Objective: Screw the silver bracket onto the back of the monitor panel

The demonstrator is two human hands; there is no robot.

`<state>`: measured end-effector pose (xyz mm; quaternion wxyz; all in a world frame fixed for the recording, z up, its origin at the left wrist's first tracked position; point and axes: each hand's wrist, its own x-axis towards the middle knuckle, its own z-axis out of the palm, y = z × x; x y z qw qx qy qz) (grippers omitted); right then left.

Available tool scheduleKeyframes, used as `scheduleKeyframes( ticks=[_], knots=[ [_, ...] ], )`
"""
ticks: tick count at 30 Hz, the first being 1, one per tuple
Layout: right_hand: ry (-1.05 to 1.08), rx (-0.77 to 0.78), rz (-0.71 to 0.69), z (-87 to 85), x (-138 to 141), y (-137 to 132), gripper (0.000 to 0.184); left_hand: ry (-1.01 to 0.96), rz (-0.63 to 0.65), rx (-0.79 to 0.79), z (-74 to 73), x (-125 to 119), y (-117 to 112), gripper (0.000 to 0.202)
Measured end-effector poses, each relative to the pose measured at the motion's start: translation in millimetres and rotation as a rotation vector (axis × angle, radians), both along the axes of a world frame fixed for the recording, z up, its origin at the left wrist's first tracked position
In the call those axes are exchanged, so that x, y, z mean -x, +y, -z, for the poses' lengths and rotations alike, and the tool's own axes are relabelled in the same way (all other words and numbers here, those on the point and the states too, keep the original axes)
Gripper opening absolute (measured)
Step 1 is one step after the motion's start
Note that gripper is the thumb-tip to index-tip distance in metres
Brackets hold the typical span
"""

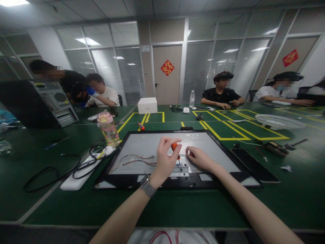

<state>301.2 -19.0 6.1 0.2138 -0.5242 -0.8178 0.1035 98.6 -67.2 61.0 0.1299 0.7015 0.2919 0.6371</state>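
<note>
An orange-handled screwdriver [174,146] stands roughly upright, its thin shaft down at a small circuit board and metal bracket [186,169]. My left hand [166,156], wearing a watch [148,185], has thumb and fingers closed around the handle. To its right, my right hand [196,156] rests by the bracket with its fingers curled in; what they hold, if anything, is hidden. Under both hands lies a flat display panel [142,140], grey-backed with a black frame. Thin cables [137,161] run across its left part to the bracket.
Left of the panel are a white power strip [78,176], black cord and pink-lidded bottle [108,127]. A dark slab [255,166] and a tool [278,148] lie right. Behind stand a white box [147,105] and computer case [38,105]. Several people sit or stand across the table.
</note>
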Motion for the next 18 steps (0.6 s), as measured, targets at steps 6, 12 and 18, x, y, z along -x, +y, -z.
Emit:
scheduleKeyframes(
  ticks=[6,12,18],
  knots=[
    [0.006,-0.006,-0.01,2.8,-1.9,1.3,0.008,-0.026,0.051,0.018,0.9,0.3,0.5,0.029],
    [0.006,0.002,-0.001,1.7,-1.6,0.5,0.008,-0.045,0.005,0.026,-1.3,-1.2,1.2,0.014],
    [0.004,-0.008,-0.009,2.4,-2.2,1.3,0.008,-0.09,0.219,0.161,7.8,-2.3,4.1,0.032]
  ],
)
